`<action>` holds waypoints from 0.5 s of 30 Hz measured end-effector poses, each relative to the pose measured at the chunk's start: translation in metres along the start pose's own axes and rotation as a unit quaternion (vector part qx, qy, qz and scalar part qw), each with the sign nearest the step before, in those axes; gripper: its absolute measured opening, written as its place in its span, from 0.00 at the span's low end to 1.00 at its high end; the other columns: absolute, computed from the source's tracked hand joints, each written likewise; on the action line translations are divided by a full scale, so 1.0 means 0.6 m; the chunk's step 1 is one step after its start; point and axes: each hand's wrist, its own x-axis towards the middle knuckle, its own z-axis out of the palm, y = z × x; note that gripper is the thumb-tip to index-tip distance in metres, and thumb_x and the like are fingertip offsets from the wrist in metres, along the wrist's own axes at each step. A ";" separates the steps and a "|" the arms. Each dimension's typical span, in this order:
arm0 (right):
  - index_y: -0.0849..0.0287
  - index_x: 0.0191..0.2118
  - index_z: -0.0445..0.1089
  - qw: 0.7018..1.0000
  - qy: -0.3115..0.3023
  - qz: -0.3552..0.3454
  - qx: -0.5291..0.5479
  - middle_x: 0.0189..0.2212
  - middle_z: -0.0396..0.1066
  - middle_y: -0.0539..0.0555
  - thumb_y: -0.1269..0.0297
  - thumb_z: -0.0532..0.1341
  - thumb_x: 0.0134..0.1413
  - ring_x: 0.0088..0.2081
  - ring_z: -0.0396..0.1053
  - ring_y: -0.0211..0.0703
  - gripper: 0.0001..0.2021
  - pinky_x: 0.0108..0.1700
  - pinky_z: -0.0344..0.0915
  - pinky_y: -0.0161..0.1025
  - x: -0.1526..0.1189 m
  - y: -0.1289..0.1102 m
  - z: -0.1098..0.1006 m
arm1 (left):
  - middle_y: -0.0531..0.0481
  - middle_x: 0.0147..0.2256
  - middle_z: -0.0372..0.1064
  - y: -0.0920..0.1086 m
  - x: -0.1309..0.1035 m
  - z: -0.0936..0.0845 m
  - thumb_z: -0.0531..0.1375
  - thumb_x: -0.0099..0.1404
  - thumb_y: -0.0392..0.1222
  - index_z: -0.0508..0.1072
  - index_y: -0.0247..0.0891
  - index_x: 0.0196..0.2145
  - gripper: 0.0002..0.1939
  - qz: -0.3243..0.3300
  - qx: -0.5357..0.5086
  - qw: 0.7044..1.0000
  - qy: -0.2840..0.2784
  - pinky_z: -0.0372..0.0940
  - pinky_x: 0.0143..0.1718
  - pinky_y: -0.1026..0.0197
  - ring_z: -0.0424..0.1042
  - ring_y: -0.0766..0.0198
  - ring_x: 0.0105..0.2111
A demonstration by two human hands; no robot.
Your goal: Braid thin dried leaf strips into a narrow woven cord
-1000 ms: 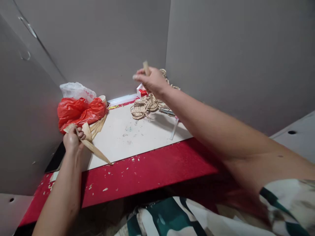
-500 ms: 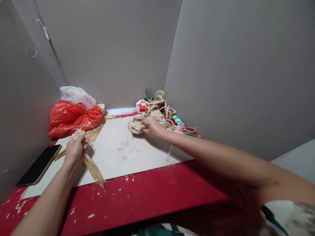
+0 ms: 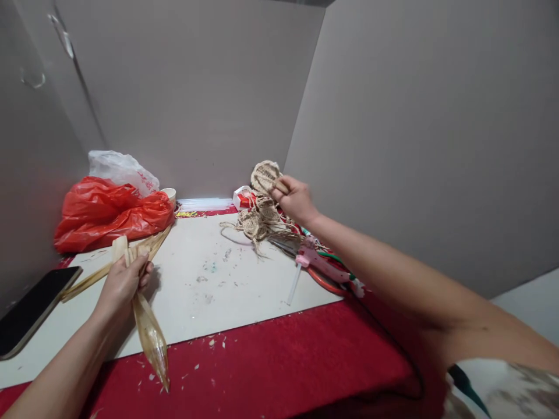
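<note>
My left hand [image 3: 124, 282] is closed around a bundle of dried husk strips [image 3: 151, 340], whose broad glossy tail hangs over the front edge of the white board [image 3: 187, 302]. More husk strips [image 3: 87, 282] lie on the board behind it. At the back right, my right hand [image 3: 294, 201] pinches a round woven straw piece [image 3: 265, 176] by its edge, holding it up above other woven straw pieces [image 3: 253, 224]. Below my right forearm lie a pink glue gun [image 3: 321, 263] with a clear stick in its nozzle and orange-handled scissors [image 3: 325, 282].
A red plastic bag [image 3: 111, 215], a white bag [image 3: 124, 169] and a paper cup [image 3: 169, 196] stand at the back left. Clear glue sticks [image 3: 205, 204] and a red-and-white box [image 3: 243, 199] lie along the back. A phone [image 3: 37, 308] rests at left. Grey walls [image 3: 196, 87] enclose the table.
My right hand has lifted a woven straw piece up and back, uncovering the glue gun and scissors. My left hand keeps the husk strips and appears lower as the view has shifted.
</note>
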 end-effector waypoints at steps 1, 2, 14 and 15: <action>0.61 0.35 0.68 0.999 0.000 0.005 -0.047 0.31 0.69 0.55 0.66 0.54 0.54 0.34 0.65 0.41 0.07 0.38 0.59 0.36 0.022 0.011 -0.002 | 0.55 0.19 0.60 0.001 -0.001 0.001 0.63 0.55 0.49 0.64 0.36 0.23 0.15 -0.001 0.004 1.000 0.001 0.47 0.13 0.71 0.53 0.75 0.14; 0.61 0.37 0.69 0.995 -0.014 0.019 -0.095 0.33 0.70 0.57 0.67 0.54 0.55 0.35 0.66 0.43 0.08 0.39 0.59 0.37 0.043 0.023 -0.004 | 0.56 0.18 0.60 0.002 -0.002 0.001 0.63 0.55 0.49 0.64 0.36 0.23 0.15 -0.003 0.009 1.000 0.001 0.47 0.13 0.71 0.52 0.75 0.14; 0.60 0.40 0.75 0.977 -0.148 0.112 -0.104 0.32 0.74 0.55 0.68 0.58 0.54 0.31 0.69 0.39 0.10 0.32 0.60 0.33 -0.002 -0.036 0.037 | 0.57 0.18 0.60 0.004 -0.006 0.004 0.62 0.54 0.48 0.64 0.37 0.22 0.14 0.005 0.006 1.000 -0.007 0.47 0.12 0.71 0.52 0.74 0.14; 0.62 0.37 0.75 0.976 -0.181 0.119 0.002 0.27 0.73 0.53 0.66 0.56 0.57 0.27 0.66 0.36 0.10 0.29 0.58 0.31 -0.025 -0.070 0.048 | 0.56 0.17 0.59 0.005 -0.008 0.006 0.62 0.54 0.47 0.64 0.37 0.21 0.14 0.006 0.009 1.000 -0.012 0.47 0.12 0.70 0.52 0.74 0.13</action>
